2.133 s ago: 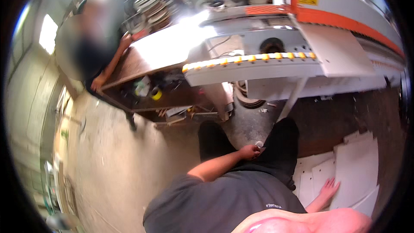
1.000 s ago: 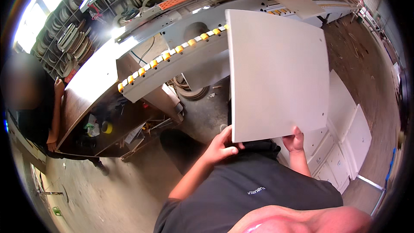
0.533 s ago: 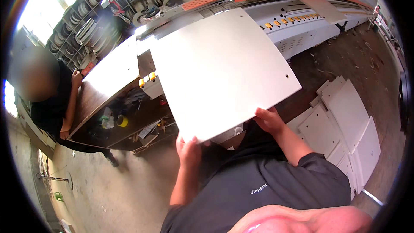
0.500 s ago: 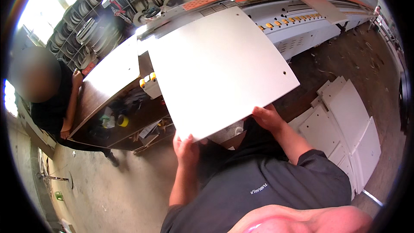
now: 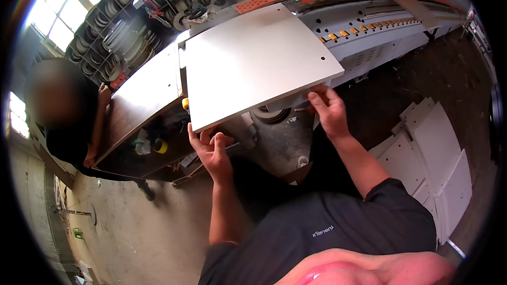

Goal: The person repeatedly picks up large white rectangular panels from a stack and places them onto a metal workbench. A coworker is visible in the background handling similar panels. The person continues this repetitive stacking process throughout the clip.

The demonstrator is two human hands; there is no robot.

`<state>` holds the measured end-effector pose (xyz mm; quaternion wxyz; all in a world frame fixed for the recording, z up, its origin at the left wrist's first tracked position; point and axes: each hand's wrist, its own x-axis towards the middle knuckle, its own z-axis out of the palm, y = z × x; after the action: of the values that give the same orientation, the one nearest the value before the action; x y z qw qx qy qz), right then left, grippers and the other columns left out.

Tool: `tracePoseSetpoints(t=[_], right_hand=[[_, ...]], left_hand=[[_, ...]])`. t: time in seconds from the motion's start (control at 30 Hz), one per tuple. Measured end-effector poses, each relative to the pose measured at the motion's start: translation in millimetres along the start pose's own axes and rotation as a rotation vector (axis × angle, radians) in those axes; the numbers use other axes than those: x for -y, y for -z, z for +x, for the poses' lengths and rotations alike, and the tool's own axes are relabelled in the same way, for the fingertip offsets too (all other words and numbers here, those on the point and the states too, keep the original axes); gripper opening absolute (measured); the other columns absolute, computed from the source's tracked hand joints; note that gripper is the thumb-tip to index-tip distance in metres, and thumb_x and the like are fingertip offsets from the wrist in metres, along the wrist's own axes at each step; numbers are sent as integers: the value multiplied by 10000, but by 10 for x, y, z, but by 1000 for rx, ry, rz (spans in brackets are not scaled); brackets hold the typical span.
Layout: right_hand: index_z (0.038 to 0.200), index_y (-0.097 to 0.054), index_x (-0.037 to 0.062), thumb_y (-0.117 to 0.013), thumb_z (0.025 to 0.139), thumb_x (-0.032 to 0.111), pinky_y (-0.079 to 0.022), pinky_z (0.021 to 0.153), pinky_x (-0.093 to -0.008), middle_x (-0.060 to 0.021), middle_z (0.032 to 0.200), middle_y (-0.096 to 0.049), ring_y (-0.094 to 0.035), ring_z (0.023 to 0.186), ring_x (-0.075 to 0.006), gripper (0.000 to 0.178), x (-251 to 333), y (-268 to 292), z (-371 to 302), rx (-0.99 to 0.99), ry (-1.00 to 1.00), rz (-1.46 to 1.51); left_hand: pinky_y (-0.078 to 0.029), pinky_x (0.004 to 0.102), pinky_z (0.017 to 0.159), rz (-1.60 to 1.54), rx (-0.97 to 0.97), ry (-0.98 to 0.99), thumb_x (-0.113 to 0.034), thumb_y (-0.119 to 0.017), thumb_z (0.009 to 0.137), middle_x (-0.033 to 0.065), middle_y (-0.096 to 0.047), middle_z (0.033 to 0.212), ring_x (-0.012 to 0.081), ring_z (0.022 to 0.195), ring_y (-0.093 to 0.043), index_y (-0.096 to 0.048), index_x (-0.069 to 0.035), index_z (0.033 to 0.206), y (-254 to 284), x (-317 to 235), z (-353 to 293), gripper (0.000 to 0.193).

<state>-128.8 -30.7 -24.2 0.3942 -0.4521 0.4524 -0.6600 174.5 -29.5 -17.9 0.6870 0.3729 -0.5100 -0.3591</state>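
Observation:
A white rectangular panel (image 5: 259,63) with small dark holes near its right-hand corners lies over the infeed end of a long grey and orange machine (image 5: 364,26). My left hand (image 5: 214,155) is at the panel's near left corner, fingers spread and partly under the edge, thumb apart from it. Just below the near right part of the edge is my right hand (image 5: 331,113), its fingers loosely bent and parted, not wrapped round the panel. Whether its fingertips still touch the edge is hard to see.
At the left a person (image 5: 63,111) stands by a brown-sided table (image 5: 132,111) with a white board on it. Several white panels (image 5: 433,142) are stacked at my right. Shelves of edging rolls (image 5: 127,47) stand behind. A coil (image 5: 270,115) lies below the panel.
The white panel has moved away from me onto the machine. Both hands, which gripped its near edge, have loosened, with the fingers now parted.

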Motion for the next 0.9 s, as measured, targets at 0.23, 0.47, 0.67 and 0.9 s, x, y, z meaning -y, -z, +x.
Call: tracePoseSetpoints(t=[0.23, 0.47, 0.67, 0.9], right_hand=[[1449, -503, 7, -766, 850, 245, -428, 1111, -442, -189, 1481, -532, -525, 1329, -386, 697, 246, 127, -239, -19, 656, -863], [1534, -375, -7, -788, 825, 363, -399, 1132, -456, -244, 1634, -279, -450, 1405, -415, 900, 149, 69, 18, 39, 595, -939], [1533, -399, 23, -802, 787, 364, -493, 1018, -444, -180, 1666, -239, -569, 1266, -389, 914, -3, 161, 85, 24, 586, -1032], [1432, -545, 48, -799, 789, 337, -544, 939, -418, -153, 1672, -241, -666, 1121, -345, 750, 23, 318, 186, -39, 492, -964]], left_hand=[[-529, 252, 699, 42, -170, 4, -40, -593, 1014, 93, -635, 1126, 112, 768, -599, -329, 15, 1505, 46, 196, 188, 560], [-539, 249, 696, 48, -139, 18, 9, -616, 985, 84, -659, 1061, 104, 785, -615, -383, 38, 1489, -106, 214, 320, 556], [-547, 252, 712, 54, -135, 40, 14, -633, 974, 98, -681, 1069, 113, 793, -631, -412, 55, 1475, -119, 170, 319, 549], [-555, 255, 736, 79, -45, 80, 33, -668, 947, 92, -691, 1048, 116, 822, -638, -417, 58, 1491, -262, 214, 349, 599]])
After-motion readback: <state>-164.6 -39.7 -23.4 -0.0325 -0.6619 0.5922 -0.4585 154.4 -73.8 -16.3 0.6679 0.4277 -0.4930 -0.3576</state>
